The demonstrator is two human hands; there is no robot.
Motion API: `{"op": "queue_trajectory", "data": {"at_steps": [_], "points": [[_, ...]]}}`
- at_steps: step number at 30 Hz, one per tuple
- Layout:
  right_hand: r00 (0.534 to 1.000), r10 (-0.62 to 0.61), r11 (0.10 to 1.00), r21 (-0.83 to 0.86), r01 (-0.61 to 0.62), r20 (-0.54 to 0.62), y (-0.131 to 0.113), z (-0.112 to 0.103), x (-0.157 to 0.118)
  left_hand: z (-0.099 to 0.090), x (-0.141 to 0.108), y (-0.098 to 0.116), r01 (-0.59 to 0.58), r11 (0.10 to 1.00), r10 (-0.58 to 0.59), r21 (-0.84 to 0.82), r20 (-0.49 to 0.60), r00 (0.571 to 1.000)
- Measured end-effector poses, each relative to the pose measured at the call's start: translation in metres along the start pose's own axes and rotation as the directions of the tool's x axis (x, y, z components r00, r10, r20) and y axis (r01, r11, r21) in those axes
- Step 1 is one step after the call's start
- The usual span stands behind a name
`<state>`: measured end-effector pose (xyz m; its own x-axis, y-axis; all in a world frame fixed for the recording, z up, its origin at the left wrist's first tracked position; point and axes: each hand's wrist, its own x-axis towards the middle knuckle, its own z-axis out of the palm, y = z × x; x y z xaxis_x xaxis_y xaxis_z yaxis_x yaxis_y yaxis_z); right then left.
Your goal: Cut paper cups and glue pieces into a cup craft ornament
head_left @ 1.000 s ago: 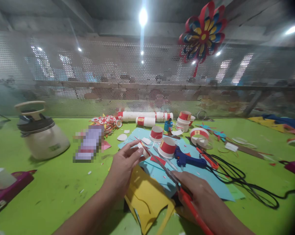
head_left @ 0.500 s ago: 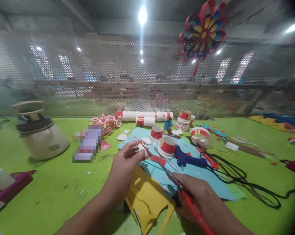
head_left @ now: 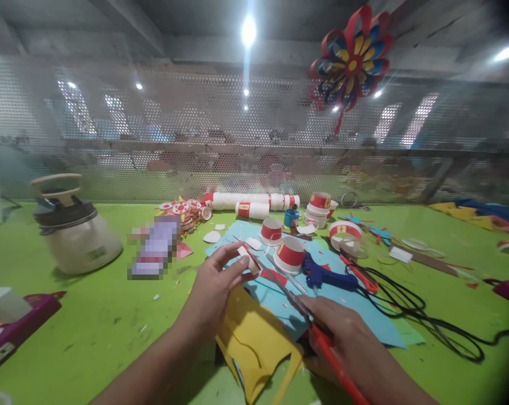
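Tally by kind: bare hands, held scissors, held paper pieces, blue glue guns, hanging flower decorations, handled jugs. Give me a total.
Bare hands: 2 (left hand, right hand)
Held scissors: 1
Held red-and-white piece: 1
Blue glue gun: 1
Hanging flower decoration: 1
Handled jug: 1
Total: 7

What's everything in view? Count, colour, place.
table: 1, green, foreground
scissors: 1, red handles, lower right
paper piece: 1, white-red, centre
cut paper: unclear count, yellow, lower middle
sheet: 1, blue, middle
cups: several, red-white, middle
glue gun: 1, blue, on sheet
jug: 1, cream, left
power strip: 1, purple, left edge
flower: 1, multicoloured, upper right
mesh panel: 1, grey, background
scraps: many, mixed, table
left hand: 1, gripping paper piece
right hand: 1, gripping scissors
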<state>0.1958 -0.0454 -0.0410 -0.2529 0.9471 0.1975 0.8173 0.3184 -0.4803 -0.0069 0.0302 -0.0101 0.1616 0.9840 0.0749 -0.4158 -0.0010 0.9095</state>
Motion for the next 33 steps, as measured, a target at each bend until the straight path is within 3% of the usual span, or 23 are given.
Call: {"op": "queue_trajectory", "data": {"at_steps": [23, 29, 33], "points": [[1.000, 0.002, 0.997, 0.081, -0.002, -0.009, -0.009, -0.003, 0.000, 0.006, -0.006, 0.003, 0.009, 1.000, -0.010, -0.030, -0.010, 1.000], [1.000, 0.007, 0.998, 0.062, -0.006, -0.006, -0.010, -0.004, 0.001, 0.001, -0.002, 0.005, 0.062, 0.995, -0.057, -0.075, 0.062, 0.996], [1.000, -0.007, 0.999, 0.034, 0.006, 0.002, -0.008, -0.005, 0.001, -0.002, 0.001, 0.004, 0.062, 0.992, -0.059, -0.107, 0.028, 0.998]]}}
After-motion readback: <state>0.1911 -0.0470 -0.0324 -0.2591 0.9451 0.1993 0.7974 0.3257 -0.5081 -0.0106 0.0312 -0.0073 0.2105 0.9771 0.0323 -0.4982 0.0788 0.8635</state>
